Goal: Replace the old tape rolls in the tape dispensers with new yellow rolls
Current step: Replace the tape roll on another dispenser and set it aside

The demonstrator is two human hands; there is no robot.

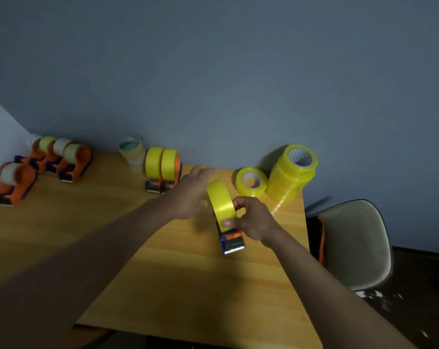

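An orange and blue tape dispenser (pixel 232 241) stands on the wooden table (pixel 163 268) with a yellow roll (pixel 219 201) in it. My right hand (pixel 253 220) pinches the roll's near edge with thumb and fingers. My left hand (pixel 192 193) rests against the roll's left side, fingers stretched toward the wall. Two dispensers with yellow rolls (pixel 161 165) stand behind it. Several dispensers with pale old rolls (pixel 60 157) wait at the far left. A loose yellow roll (pixel 251 181) and a stack of yellow rolls (pixel 292 172) lie at the right.
A stack of pale used rolls (pixel 132 152) stands against the grey wall. A white chair (pixel 354 245) sits just past the table's right edge, with an orange strap on it. Scraps litter the dark floor at the lower right.
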